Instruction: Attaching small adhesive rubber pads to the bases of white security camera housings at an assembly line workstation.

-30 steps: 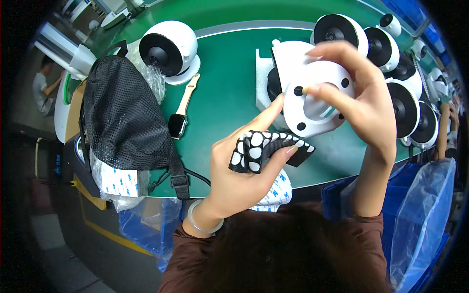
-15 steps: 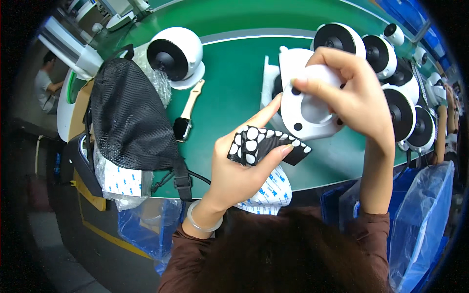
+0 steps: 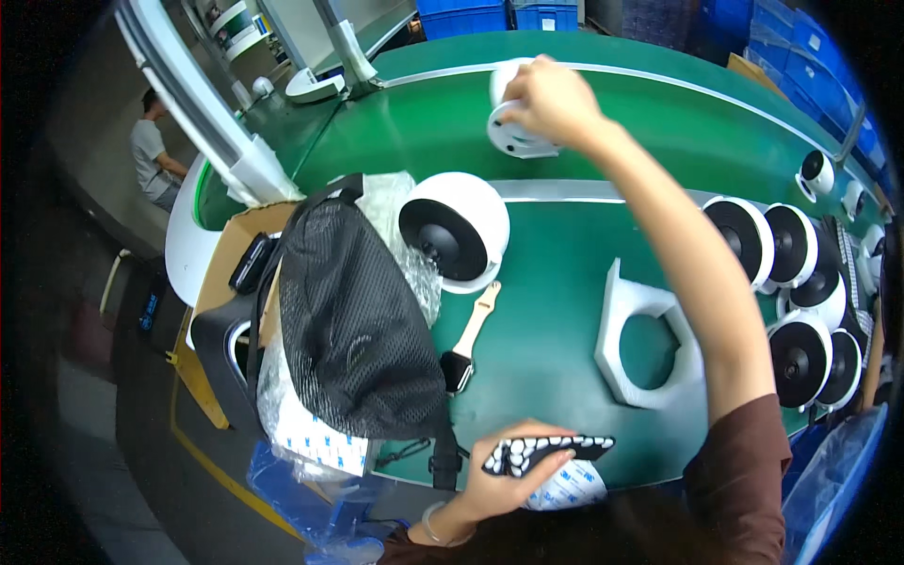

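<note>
My left hand point(image 3: 499, 485) is closed on a folded black sheet with white round dots point(image 3: 513, 457), low at the table's near edge. Beneath that hand shows a piece of white backing paper with blue print point(image 3: 570, 488). At the far side, my right hand point(image 3: 557, 102) grips a white ball-shaped camera point(image 3: 507, 85) over the green conveyor belt. The flat base of the camera, marked with small black dots, is turned toward me; whether it touches the belt I cannot tell. A white foam holder with a round hole point(image 3: 614, 363) lies on the table below my right forearm.
A black mesh bag point(image 3: 353, 320) and a cardboard box point(image 3: 240, 231) occupy the left. Beside them stand another white camera with a black front point(image 3: 476, 212) and a watch with a beige strap point(image 3: 458, 369). Several similar cameras point(image 3: 800, 363) crowd the right. A person point(image 3: 155, 151) is at the far left.
My right hand has carried the white camera from the foam holder forward to the belt. The left hand keeps the dotted sheet. The view has shifted, showing more of the belt.
</note>
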Motion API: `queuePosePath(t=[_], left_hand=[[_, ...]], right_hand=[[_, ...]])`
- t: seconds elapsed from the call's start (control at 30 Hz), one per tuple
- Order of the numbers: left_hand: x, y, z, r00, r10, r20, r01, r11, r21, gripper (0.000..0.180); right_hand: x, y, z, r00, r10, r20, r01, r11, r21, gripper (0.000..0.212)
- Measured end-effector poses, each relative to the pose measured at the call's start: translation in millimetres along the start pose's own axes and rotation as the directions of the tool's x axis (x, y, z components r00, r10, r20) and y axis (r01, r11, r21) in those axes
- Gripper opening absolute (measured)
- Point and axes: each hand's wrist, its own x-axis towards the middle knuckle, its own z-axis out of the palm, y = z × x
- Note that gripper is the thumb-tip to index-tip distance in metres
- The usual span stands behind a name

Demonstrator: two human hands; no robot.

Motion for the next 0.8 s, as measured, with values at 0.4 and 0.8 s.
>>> queuePosePath(t=[0.4, 0.8], left_hand=[[5, 0, -10, 0.98, -0.015, 0.196, -0.007, 0.994, 0.11, 0.026], [5, -1, -8, 0.991, 0.086, 0.106, -0.095, 0.992, 0.085, 0.021]], right_hand=[[-59, 83, 78, 0.868, 0.09, 0.489, -0.087, 0.996, -0.029, 0.049], [-47, -32, -7, 0.605, 0.197, 0.771, 0.079, 0.949, -0.304, 0.022]])
